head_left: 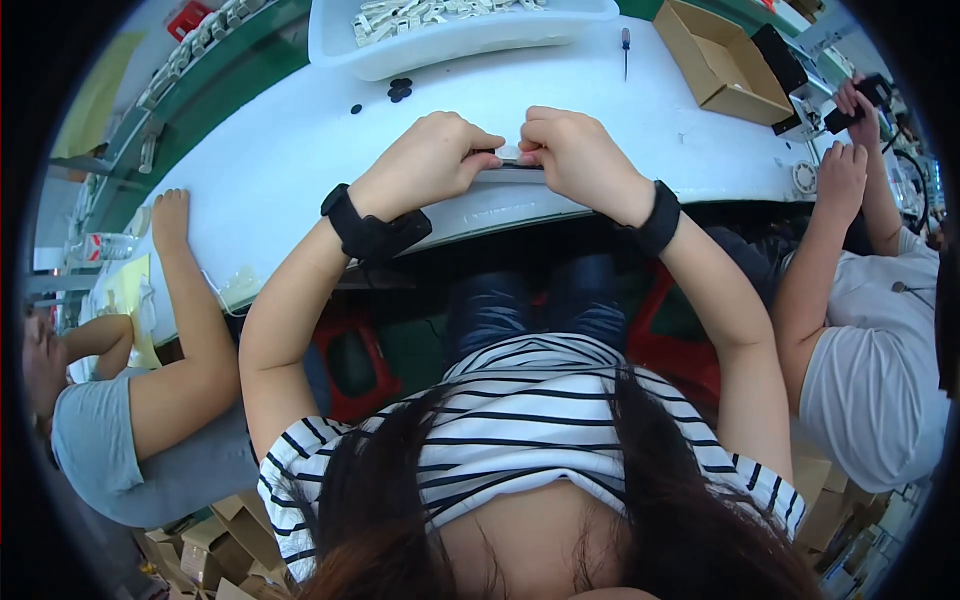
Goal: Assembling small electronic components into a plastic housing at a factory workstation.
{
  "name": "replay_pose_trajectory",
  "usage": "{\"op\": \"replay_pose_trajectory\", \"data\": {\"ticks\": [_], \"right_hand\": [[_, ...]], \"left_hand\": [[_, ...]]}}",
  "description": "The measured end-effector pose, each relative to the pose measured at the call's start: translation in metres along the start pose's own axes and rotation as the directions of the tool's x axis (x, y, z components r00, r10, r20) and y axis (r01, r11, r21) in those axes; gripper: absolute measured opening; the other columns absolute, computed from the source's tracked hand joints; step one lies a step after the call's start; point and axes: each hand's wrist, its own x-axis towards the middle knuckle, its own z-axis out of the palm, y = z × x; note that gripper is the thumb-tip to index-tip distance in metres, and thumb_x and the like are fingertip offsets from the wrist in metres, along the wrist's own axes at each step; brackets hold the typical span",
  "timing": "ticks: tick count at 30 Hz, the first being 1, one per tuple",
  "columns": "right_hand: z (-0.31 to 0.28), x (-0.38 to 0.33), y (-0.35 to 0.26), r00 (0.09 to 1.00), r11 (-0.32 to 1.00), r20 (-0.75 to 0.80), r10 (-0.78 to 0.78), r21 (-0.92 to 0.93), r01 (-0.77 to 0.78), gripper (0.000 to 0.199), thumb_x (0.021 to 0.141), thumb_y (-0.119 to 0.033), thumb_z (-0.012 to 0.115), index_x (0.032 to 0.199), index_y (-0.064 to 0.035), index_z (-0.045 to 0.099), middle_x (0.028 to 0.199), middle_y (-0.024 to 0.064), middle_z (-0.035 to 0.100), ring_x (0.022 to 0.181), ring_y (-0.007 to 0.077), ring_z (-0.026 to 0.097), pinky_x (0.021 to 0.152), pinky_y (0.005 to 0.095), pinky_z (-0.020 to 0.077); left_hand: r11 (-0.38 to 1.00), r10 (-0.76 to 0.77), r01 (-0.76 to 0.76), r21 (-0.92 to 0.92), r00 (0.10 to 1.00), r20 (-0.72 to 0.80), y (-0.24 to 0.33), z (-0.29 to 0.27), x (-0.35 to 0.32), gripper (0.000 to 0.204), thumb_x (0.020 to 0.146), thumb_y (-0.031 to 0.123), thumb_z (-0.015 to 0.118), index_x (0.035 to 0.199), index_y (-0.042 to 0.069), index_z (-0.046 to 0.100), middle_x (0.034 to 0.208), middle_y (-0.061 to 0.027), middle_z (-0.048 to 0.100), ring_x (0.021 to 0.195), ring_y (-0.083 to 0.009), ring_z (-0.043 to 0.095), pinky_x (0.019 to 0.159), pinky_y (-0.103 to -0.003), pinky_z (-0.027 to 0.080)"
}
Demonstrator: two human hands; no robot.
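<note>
left hand (428,160) and right hand (578,155) met at the near edge of the white surface (270,170), knuckles up, black bands on both wrists. small white part (508,153) pinched between the two hands, fingers (478,140) of both curled and clamped on it; dark flat strip (505,166) lay just under the part, along the same edge. exact shape of the part hidden by the fingers.

places relative to the small white part:
- beyond it, well apart: white tray (450,45) filled with pale small pieces.
- beyond and left, near the tray: a few black discs (399,90) on the surface.
- beyond and right: screwdriver (626,45) lying flat, red handle away from the part.
- farther right: open cardboard box (722,60).
- far right: another person's hands (845,165), one gripping a black tool (860,105).
- far left: another person's hand (170,215) resting flat on the surface.
- below it, under the surface: dark trousers and a red stool (350,360).
</note>
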Motion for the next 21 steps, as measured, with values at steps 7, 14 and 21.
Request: {"op": "replay_pose_trajectory", "data": {"ticks": [7, 14, 21], "right_hand": [[-0.008, -0.007, 0.012, 0.992, 0.979, 0.116, 0.050, 0.192, -0.072, 0.019, 0.076, -0.011, 0.072, 0.089, -0.0002, 0.063, 0.082, 0.0130, 0.062, 0.074, 0.0269, 0.060, 0.069, 0.0341, 0.0484], [0.011, -0.022, 0.001, 0.962, 0.968, 0.222, 0.161, 0.157, -0.198, 0.040, 0.075, -0.017, 0.074, 0.111, -0.0040, 0.061, 0.098, 0.0148, 0.063, 0.090, 0.0293, 0.059, 0.080, 0.0338, 0.0488], [0.031, -0.042, -0.002, 0.976, 0.981, -0.211, 0.059, 0.192, -0.018, 0.045, 0.077, -0.017, 0.072, 0.116, -0.0024, 0.057, 0.110, 0.0151, 0.060, 0.101, 0.0300, 0.055, 0.087, 0.0340, 0.0456]], "left_hand": [[1.000, 0.028, -0.027, 0.014, 0.997, -0.072, 0.003, 0.007, -0.011, 0.029, 0.080, 0.016, 0.068, 0.105, 0.002, 0.067, 0.081, -0.0170, 0.066, 0.075, -0.0299, 0.061, 0.071, -0.035, 0.049], [0.911, -0.208, 0.072, 0.405, 0.930, 0.303, 0.028, -0.016, 0.004, 0.038, 0.074, 0.026, 0.072, 0.104, 0.003, 0.065, 0.079, -0.0149, 0.066, 0.086, -0.0297, 0.060, 0.082, -0.039, 0.047], [0.875, 0.028, 0.038, 0.483, 0.991, -0.130, 0.020, 0.028, -0.026, 0.040, 0.071, 0.024, 0.073, 0.102, 0.004, 0.061, 0.081, -0.0110, 0.063, 0.093, -0.0279, 0.058, 0.092, -0.043, 0.040]]}}
